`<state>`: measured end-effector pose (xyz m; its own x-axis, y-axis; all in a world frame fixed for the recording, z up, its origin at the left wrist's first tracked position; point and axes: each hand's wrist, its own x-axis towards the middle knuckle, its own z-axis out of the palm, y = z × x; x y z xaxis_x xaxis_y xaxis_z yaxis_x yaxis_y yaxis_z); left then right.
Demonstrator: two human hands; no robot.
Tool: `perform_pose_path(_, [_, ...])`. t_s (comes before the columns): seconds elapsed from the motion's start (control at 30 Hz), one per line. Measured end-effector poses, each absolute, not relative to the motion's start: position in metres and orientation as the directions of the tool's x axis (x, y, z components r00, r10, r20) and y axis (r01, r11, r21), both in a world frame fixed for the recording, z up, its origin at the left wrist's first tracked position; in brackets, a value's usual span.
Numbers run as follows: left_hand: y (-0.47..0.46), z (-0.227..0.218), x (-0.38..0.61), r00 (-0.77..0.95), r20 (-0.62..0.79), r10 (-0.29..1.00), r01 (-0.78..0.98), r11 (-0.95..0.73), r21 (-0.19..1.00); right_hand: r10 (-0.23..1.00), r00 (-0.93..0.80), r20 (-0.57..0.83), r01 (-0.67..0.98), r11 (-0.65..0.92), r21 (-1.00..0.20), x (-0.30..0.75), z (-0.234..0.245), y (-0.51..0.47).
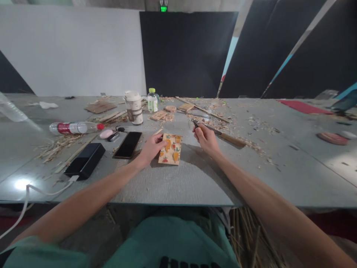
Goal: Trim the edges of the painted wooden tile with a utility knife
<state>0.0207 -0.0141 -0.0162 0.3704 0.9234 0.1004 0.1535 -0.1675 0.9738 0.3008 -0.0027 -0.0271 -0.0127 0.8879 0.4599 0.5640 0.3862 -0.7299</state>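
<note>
My left hand [150,149] grips the left edge of a small wooden board [170,149] with orange fruit shapes cut or painted on it; the board lies on the grey table [195,178]. My right hand [205,138] is closed around a thin dark tool [195,124], whose tip points up and left, just right of the board. A large knife with a wooden handle [227,138] lies on the table right behind that hand.
Left of the board lie a black phone [127,145], a black power bank [85,160] with a white cable, a pink object [106,134] and a plastic bottle [74,128] on its side. A cup [134,108], a small bottle [152,100], wood pieces and shavings sit behind.
</note>
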Motion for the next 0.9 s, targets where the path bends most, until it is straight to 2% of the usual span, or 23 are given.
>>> perform_pose_path(0.43, [-0.027, -0.010, 0.027, 0.299, 0.299, 0.906, 0.257, -0.378, 0.889, 0.908, -0.066, 0.414, 0.553, 0.379, -0.742, 0.293, -0.023, -0.008])
perform_pose_path(0.67, [-0.025, -0.012, 0.026, 0.334, 0.241, 0.911, 0.212, -0.322, 0.923, 0.918, -0.165, 0.360, 0.580, 0.386, -0.717, 0.289, -0.022, -0.012])
perform_pose_path(0.9, [-0.031, -0.005, 0.025, 0.366, 0.165, 0.916, 0.073, -0.205, 0.976, 0.915, -0.215, 0.341, 0.601, 0.400, -0.692, 0.283, -0.017, -0.018])
